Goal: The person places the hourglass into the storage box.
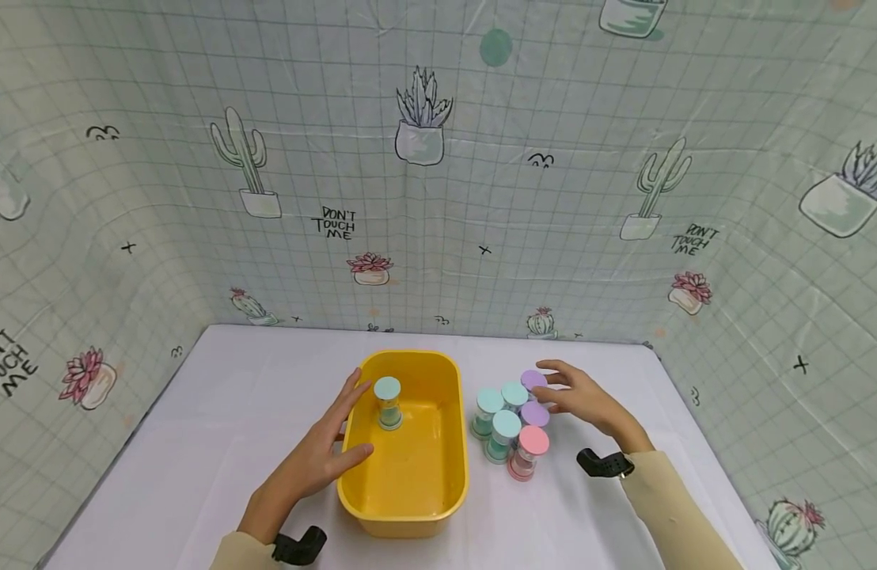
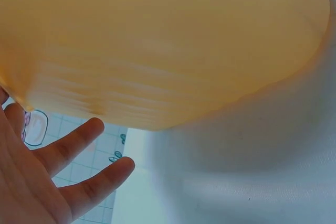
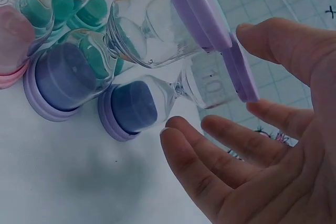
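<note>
My left hand is at the left rim of a yellow plastic tub, fingers spread, with the thumb and a fingertip reaching over the edge. Two straight fingers show beside its wall in the left wrist view. Inside the tub stands one sand timer with a light teal cap. To the right, my right hand reaches around the far purple-capped sand timer. In the right wrist view that timer stands between the spread thumb and fingers, which are not closed on it.
Beside the tub's right wall, several sand timers stand upright in a tight cluster: teal ones, a nearer purple one and a pink one at the front. A white tabletop meets a cactus-print cloth behind.
</note>
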